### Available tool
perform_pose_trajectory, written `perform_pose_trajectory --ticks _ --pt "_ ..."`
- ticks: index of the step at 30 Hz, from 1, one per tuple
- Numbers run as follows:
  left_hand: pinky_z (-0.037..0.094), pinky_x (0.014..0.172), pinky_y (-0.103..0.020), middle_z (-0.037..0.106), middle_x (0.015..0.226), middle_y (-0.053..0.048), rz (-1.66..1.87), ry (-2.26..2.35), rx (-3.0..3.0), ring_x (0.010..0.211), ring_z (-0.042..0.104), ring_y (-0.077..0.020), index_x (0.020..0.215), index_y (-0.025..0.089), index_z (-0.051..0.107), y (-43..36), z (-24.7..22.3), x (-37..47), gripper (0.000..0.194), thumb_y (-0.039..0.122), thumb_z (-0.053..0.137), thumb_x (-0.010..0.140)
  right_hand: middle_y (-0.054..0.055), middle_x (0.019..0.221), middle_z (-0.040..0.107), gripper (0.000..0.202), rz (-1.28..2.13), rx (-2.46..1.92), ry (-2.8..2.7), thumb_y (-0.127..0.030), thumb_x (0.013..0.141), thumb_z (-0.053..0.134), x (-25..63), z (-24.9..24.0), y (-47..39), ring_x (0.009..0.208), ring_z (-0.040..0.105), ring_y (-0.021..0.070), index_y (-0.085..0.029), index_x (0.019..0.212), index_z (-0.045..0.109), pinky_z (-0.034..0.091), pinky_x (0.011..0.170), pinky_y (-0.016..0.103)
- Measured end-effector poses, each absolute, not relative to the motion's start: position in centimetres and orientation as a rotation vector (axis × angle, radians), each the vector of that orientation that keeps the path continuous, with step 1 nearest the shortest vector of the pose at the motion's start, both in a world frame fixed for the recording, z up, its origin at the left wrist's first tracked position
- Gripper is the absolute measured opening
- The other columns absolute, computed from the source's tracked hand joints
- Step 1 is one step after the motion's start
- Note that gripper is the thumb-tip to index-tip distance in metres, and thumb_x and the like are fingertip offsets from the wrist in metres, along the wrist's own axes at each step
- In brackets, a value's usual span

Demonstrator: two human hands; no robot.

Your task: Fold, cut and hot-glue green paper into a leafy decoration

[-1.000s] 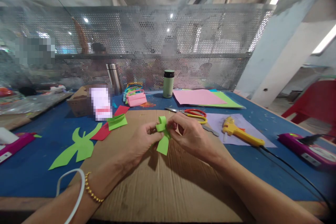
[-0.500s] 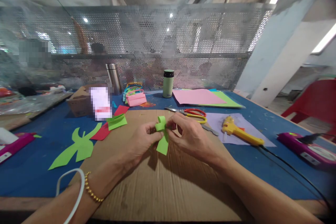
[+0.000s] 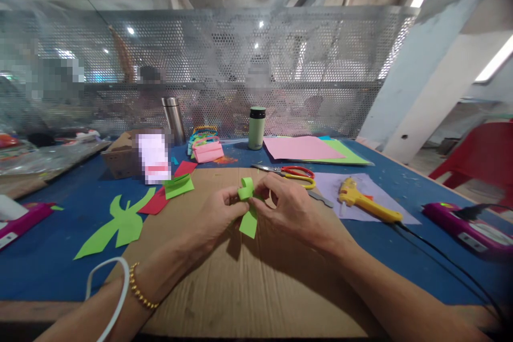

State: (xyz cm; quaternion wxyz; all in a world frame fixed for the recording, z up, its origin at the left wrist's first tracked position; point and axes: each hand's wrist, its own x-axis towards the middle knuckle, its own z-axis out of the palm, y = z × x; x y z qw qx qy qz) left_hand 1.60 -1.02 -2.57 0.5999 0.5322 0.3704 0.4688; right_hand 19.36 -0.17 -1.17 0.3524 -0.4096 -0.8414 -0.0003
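Note:
Between my two hands is a bright green bow (image 3: 248, 222) of paper or thin foam sheet, with small loops at the top and a flat tail hanging down. My left hand (image 3: 222, 206) pinches its left side between thumb and fingers. On the other side, my right hand (image 3: 286, 200) is closed with thumb and fingertips at the bow's middle, partly covering it. Both hands are just above a brown cardboard sheet (image 3: 256, 288). Left of the cardboard lie a cut green piece (image 3: 126, 222), red pieces (image 3: 154, 202) and a folded green piece (image 3: 179, 186).
Scissors (image 3: 298, 172) with red and yellow handles lie behind my right hand. A yellow glue gun (image 3: 366, 204) rests on a lilac sheet (image 3: 374, 181), its cable trailing right. Farther back stand a green tumbler (image 3: 257, 128), a steel flask (image 3: 173, 123) and small pink bags (image 3: 208, 150).
Both hands keep their grip at nearly the same place. The bow's top loop and tail have shifted very slightly.

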Motion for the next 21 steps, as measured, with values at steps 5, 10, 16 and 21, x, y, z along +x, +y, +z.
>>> perform_pose_trajectory --ticks 5,10,16,21 --pt "0.045 0.074 -0.03 0.066 0.077 -0.003 1.07 0.855 1.252 0.072 0.058 -0.0168 0.09 0.015 0.077 -1.09 -2.48 1.47 0.023 0.026 0.076 0.07 -0.002 0.077 0.061 0.009 0.024 -1.07 -2.154 -0.022 0.089 0.066 19.1 -1.0 -0.43 0.064 0.05 0.0108 -0.019 0.083 0.06 0.033 0.061 0.025" --pt "0.045 0.075 -0.031 0.069 0.079 -0.005 1.069 0.883 1.299 0.074 0.059 -0.018 0.09 0.015 0.078 -0.98 -2.24 1.45 0.027 0.031 0.08 0.068 -0.002 0.077 0.061 0.008 0.065 -1.043 -2.15 -0.018 0.09 0.063 19.02 -0.77 -0.45 0.065 0.051 0.0112 -0.019 0.082 0.063 0.033 0.061 0.025" --pt "0.045 0.076 -0.031 0.066 0.075 -0.004 1.074 0.904 1.335 0.077 0.058 -0.0192 0.087 0.015 0.077 -1.02 -1.96 1.41 0.027 0.033 0.08 0.067 0.0 0.08 0.061 0.011 0.039 -0.941 -2.183 -0.007 0.086 0.062 19.4 -0.73 0.04 0.067 0.052 0.0114 -0.017 0.084 0.066 0.035 0.062 0.024" --pt "0.044 0.072 -0.03 0.065 0.074 -0.004 1.084 0.93 1.326 0.079 0.059 -0.0202 0.081 0.015 0.074 -0.86 -2.13 1.43 0.022 0.032 0.076 0.068 0.001 0.08 0.061 0.01 -0.013 -0.91 -2.228 -0.008 0.088 0.062 19.76 -1.07 0.49 0.066 0.052 0.0114 -0.016 0.085 0.069 0.035 0.061 0.025"
